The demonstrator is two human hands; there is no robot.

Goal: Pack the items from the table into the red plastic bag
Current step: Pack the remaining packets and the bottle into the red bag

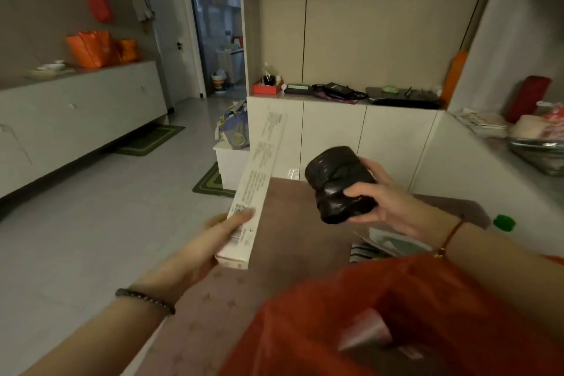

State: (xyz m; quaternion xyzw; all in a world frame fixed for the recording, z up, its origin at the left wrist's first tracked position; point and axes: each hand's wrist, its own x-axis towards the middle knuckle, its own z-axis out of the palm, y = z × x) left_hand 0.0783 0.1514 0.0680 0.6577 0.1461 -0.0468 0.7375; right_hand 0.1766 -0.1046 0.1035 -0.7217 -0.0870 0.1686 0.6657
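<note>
The red plastic bag [396,308] lies open at the bottom right on the table [290,223], with a pinkish item showing inside. My left hand [210,241] grips the near end of a long white printed box [259,186], which points up and away over the table's left edge. My right hand [375,201] holds a black plastic-wrapped bundle [338,183] in the air above the table, beyond the bag. Striped and pale flat items [378,244] lie on the table under my right wrist.
White cabinets with a cluttered shelf [351,91] stand behind the table. A counter at the right [494,137] carries a metal bowl and packets. A green cap [504,222] sits by the table's right edge. A low white sideboard [76,113] lines the left wall across open floor.
</note>
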